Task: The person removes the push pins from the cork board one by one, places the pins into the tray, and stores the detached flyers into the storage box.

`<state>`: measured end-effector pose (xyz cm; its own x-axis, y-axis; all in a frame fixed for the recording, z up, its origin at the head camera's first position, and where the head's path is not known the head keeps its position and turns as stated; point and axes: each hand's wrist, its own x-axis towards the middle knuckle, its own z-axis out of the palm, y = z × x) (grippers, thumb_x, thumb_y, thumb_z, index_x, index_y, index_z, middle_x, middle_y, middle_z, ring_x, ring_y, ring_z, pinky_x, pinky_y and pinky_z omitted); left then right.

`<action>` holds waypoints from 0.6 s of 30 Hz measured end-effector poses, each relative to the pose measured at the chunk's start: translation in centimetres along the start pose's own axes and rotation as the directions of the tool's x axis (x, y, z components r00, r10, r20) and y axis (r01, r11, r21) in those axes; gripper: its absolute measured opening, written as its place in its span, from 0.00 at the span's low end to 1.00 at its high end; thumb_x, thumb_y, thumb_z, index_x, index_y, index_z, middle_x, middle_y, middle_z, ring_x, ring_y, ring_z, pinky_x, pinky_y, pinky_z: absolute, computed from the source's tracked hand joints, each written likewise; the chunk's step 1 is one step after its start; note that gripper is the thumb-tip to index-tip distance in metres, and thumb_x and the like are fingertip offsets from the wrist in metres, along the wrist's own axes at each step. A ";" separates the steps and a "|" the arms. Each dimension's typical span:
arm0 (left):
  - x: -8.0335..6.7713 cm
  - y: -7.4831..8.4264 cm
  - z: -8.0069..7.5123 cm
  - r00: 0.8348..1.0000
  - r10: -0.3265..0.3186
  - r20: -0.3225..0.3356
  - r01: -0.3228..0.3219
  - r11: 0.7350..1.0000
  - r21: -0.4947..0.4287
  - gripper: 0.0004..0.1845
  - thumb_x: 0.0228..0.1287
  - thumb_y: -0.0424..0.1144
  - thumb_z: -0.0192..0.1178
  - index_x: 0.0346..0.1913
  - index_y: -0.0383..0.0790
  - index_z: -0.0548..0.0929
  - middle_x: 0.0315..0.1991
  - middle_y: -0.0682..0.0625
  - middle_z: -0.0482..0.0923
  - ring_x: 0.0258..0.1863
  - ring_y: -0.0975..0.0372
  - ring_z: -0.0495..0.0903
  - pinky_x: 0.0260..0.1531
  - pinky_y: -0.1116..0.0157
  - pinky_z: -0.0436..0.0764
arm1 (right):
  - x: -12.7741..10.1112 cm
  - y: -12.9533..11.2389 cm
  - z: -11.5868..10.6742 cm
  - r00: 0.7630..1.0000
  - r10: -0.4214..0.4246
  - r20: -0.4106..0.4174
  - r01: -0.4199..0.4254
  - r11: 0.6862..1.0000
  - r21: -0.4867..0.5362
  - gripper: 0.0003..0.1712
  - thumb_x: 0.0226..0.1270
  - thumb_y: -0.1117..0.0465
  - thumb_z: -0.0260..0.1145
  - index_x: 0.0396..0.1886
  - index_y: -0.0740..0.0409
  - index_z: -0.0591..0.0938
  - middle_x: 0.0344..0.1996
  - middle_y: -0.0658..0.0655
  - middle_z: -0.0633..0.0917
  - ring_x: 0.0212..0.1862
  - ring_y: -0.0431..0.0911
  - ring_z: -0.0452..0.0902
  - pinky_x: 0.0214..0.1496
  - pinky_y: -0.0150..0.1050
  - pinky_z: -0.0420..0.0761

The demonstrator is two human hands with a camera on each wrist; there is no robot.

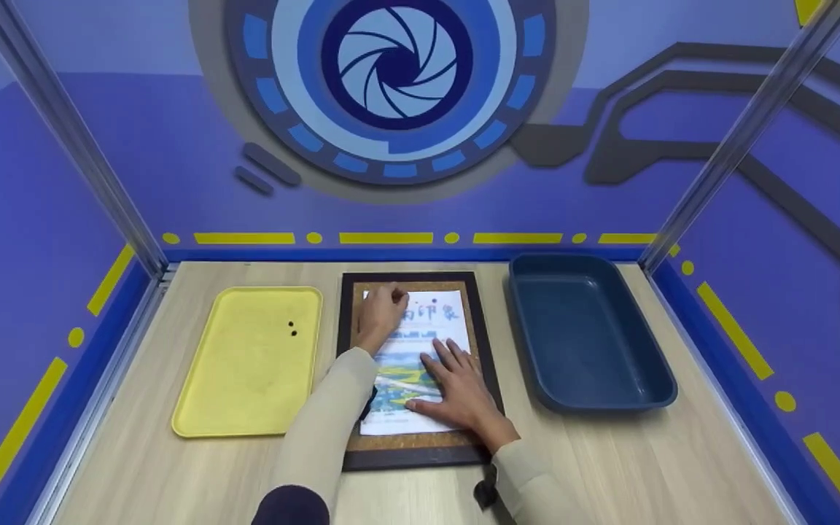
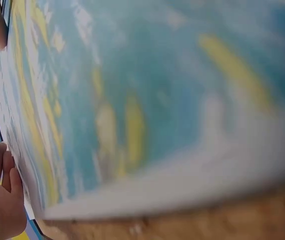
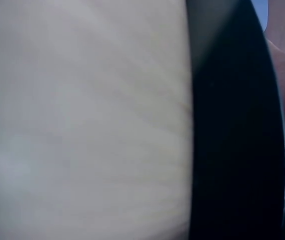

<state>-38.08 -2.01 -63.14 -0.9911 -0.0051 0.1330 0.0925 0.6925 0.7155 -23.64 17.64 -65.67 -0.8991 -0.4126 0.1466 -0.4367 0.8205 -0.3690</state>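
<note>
A cork board in a dark frame (image 1: 420,456) lies at the table's middle, with a printed sheet (image 1: 434,321) of blue, green and yellow on it. My left hand (image 1: 382,310) sits at the sheet's top left corner, fingers bent down onto it; what the fingertips do is hidden. My right hand (image 1: 456,386) lies flat on the sheet's lower part, fingers spread. The left wrist view shows the sheet (image 2: 157,100) very close and blurred, cork (image 2: 232,220) under it and my left hand (image 2: 0,210) at the edge. The right wrist view shows the dark frame (image 3: 232,150) on pale wood.
A yellow tray (image 1: 245,379) lies left of the board with two small black bits (image 1: 292,328) in it. A deep blue bin (image 1: 588,343) stands to the right. Blue walls and metal posts close in the table on three sides.
</note>
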 end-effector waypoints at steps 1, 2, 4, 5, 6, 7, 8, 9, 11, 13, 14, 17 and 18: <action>-0.1 -0.1 -0.1 1.000 0.005 0.002 -0.005 1.000 -0.018 0.08 0.80 0.43 0.62 0.49 0.47 0.89 0.44 0.52 0.85 0.44 0.61 0.83 0.48 0.60 0.84 | 0.0 0.0 0.0 1.000 0.003 0.007 -0.003 1.000 0.003 0.59 0.60 0.16 0.61 0.82 0.46 0.69 0.84 0.57 0.58 0.85 0.60 0.47 0.81 0.67 0.50; -0.2 -0.2 -0.3 1.000 0.014 0.003 -0.014 0.999 -0.034 0.08 0.80 0.42 0.62 0.50 0.46 0.89 0.44 0.52 0.85 0.44 0.61 0.83 0.48 0.60 0.84 | 0.0 0.0 0.0 1.000 0.004 0.010 -0.004 1.000 0.006 0.59 0.60 0.16 0.61 0.82 0.46 0.69 0.84 0.57 0.58 0.85 0.60 0.46 0.81 0.66 0.50; -0.4 -0.4 -0.5 0.999 0.039 0.002 -0.039 0.997 -0.067 0.08 0.80 0.41 0.62 0.50 0.44 0.88 0.45 0.50 0.84 0.45 0.60 0.82 0.49 0.61 0.84 | 0.0 0.0 0.1 1.000 0.003 0.012 -0.003 1.000 0.009 0.59 0.60 0.16 0.61 0.82 0.47 0.69 0.84 0.57 0.58 0.84 0.61 0.47 0.81 0.67 0.50; -0.5 -0.5 -0.6 0.998 0.057 -0.005 -0.057 0.995 -0.080 0.08 0.80 0.40 0.62 0.50 0.43 0.88 0.45 0.50 0.83 0.45 0.59 0.82 0.49 0.61 0.84 | -0.1 0.0 0.0 1.000 0.004 0.013 -0.004 1.000 0.010 0.59 0.60 0.16 0.61 0.82 0.47 0.69 0.84 0.57 0.58 0.84 0.61 0.47 0.81 0.67 0.50; -0.6 -0.7 -0.6 0.997 0.078 -0.018 -0.079 0.993 -0.087 0.08 0.80 0.40 0.62 0.50 0.42 0.88 0.45 0.49 0.83 0.45 0.59 0.82 0.49 0.61 0.84 | -0.1 0.0 0.0 1.000 0.006 0.014 -0.006 1.000 0.009 0.59 0.60 0.16 0.61 0.82 0.47 0.69 0.84 0.57 0.58 0.84 0.61 0.47 0.81 0.67 0.50; -0.7 -0.8 -0.7 0.995 0.097 -0.033 -0.100 0.991 -0.092 0.07 0.79 0.40 0.62 0.49 0.41 0.88 0.44 0.49 0.83 0.45 0.59 0.82 0.49 0.61 0.84 | -0.1 0.0 0.0 1.000 0.006 0.013 -0.006 1.000 0.011 0.59 0.60 0.17 0.61 0.82 0.47 0.70 0.84 0.58 0.58 0.84 0.62 0.47 0.81 0.67 0.50; -0.7 -0.9 -0.9 0.991 0.120 -0.051 -0.125 0.988 -0.096 0.07 0.79 0.39 0.63 0.48 0.41 0.88 0.44 0.48 0.83 0.45 0.58 0.82 0.48 0.61 0.84 | -0.1 0.0 0.0 1.000 0.006 0.009 -0.006 1.000 0.013 0.59 0.60 0.17 0.61 0.81 0.47 0.70 0.84 0.58 0.59 0.84 0.62 0.47 0.81 0.67 0.50; -0.8 -1.0 -1.1 0.989 0.138 -0.062 -0.143 0.984 -0.102 0.07 0.79 0.39 0.63 0.48 0.41 0.88 0.43 0.48 0.83 0.44 0.58 0.82 0.48 0.61 0.84 | -0.1 0.0 0.0 1.000 0.004 0.006 -0.004 1.000 0.014 0.59 0.60 0.17 0.61 0.81 0.47 0.70 0.84 0.58 0.59 0.84 0.62 0.47 0.81 0.67 0.50; -0.9 -1.2 -1.5 0.983 0.167 -0.080 -0.176 0.977 -0.120 0.07 0.79 0.39 0.63 0.47 0.41 0.88 0.42 0.48 0.83 0.44 0.58 0.83 0.47 0.60 0.84 | -0.1 0.0 0.0 1.000 0.003 0.003 -0.003 1.000 0.016 0.59 0.60 0.17 0.61 0.81 0.47 0.70 0.84 0.58 0.59 0.84 0.61 0.47 0.81 0.66 0.50; -0.9 -1.3 -2.1 0.975 0.198 -0.102 -0.211 0.968 -0.137 0.06 0.78 0.38 0.64 0.46 0.40 0.88 0.41 0.48 0.84 0.43 0.58 0.83 0.46 0.60 0.84 | -0.1 0.0 0.0 1.000 0.003 0.000 -0.003 1.000 0.019 0.58 0.60 0.17 0.62 0.81 0.47 0.70 0.84 0.58 0.59 0.84 0.61 0.47 0.81 0.67 0.50; -1.0 -1.3 -2.4 0.973 0.206 -0.105 -0.220 0.965 -0.142 0.05 0.78 0.38 0.64 0.46 0.40 0.88 0.41 0.48 0.84 0.42 0.58 0.83 0.46 0.60 0.84 | -0.1 0.0 0.0 1.000 0.002 -0.001 -0.002 1.000 0.019 0.58 0.60 0.17 0.62 0.81 0.47 0.70 0.84 0.58 0.59 0.84 0.61 0.47 0.81 0.67 0.50; -1.0 -1.3 -3.5 0.963 0.236 -0.129 -0.254 0.955 -0.155 0.04 0.76 0.36 0.66 0.45 0.39 0.88 0.40 0.48 0.85 0.41 0.58 0.84 0.45 0.59 0.85 | 0.0 0.0 -0.1 1.000 0.006 0.004 -0.006 1.000 0.017 0.58 0.60 0.17 0.62 0.81 0.47 0.70 0.84 0.57 0.59 0.85 0.61 0.46 0.81 0.67 0.50; -1.0 -1.3 -3.9 0.960 0.244 -0.135 -0.264 0.952 -0.153 0.04 0.76 0.36 0.66 0.45 0.38 0.88 0.40 0.48 0.85 0.41 0.58 0.84 0.44 0.59 0.85 | 0.0 0.0 -0.1 1.000 0.007 0.006 -0.007 1.000 0.016 0.58 0.60 0.17 0.62 0.81 0.47 0.70 0.84 0.57 0.59 0.85 0.61 0.47 0.81 0.67 0.50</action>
<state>-36.81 -5.68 -61.54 -0.9161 0.0669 0.3953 0.3644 0.5502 0.7514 -23.66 17.64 -65.58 -0.9018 -0.4091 0.1390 -0.4299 0.8168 -0.3847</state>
